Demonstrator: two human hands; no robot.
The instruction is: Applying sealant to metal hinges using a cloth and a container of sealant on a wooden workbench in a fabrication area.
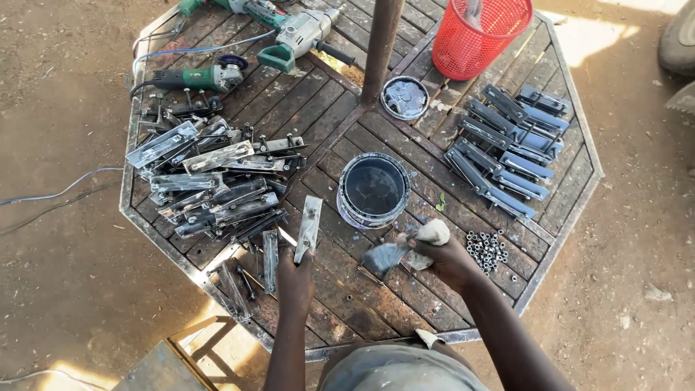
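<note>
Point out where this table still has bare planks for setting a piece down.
Bare planks lie along the near edge between the left hand and right hand, and between paint can and drill. Crowded: bare metal pile, painted pieces.

Light: even daylight shade over the worktop (434,188).
Sun patches: glaring upper right ground, lower left corner.
Sharpness: crisp centre, slight softness and bending at edges.

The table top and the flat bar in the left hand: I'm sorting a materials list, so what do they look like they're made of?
Table top: dark weathered wooden slats, scuffed and paint-stained, set in what looks like a metal rim with pale worn edges. Flat bar in the left hand: apparently bare steel, grey and dully reflective, with dark smudges. The painted bars on the right show a uniform blue-grey coat instead.
</note>
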